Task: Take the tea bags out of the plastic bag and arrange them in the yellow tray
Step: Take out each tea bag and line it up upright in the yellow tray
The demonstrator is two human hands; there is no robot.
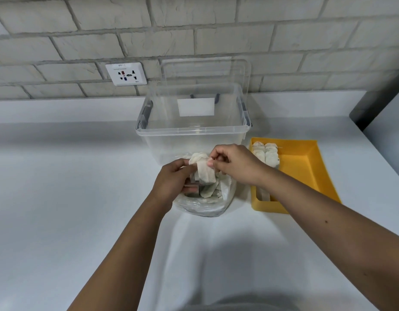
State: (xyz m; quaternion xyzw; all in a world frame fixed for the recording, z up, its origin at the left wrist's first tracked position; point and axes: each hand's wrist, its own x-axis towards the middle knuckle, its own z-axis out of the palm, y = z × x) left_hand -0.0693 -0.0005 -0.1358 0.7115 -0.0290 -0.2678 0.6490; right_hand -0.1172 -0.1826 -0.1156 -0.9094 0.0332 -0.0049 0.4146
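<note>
A clear plastic bag (pixel 204 204) lies on the white counter in front of me, with several pale tea bags (pixel 208 190) showing in its open mouth. My left hand (pixel 171 181) grips the bag's left edge and a tea bag. My right hand (pixel 231 162) pinches a tea bag (pixel 205 172) lifted just above the bag. To the right sits the yellow tray (pixel 306 167), with a row of tea bags (pixel 268 154) along its left side, partly hidden by my right forearm.
A large clear storage bin (pixel 194 140) stands directly behind the bag, its lid leaning on the brick wall. A wall socket (pixel 126 74) is at the back left. A dark edge (pixel 373 104) bounds the counter at the right.
</note>
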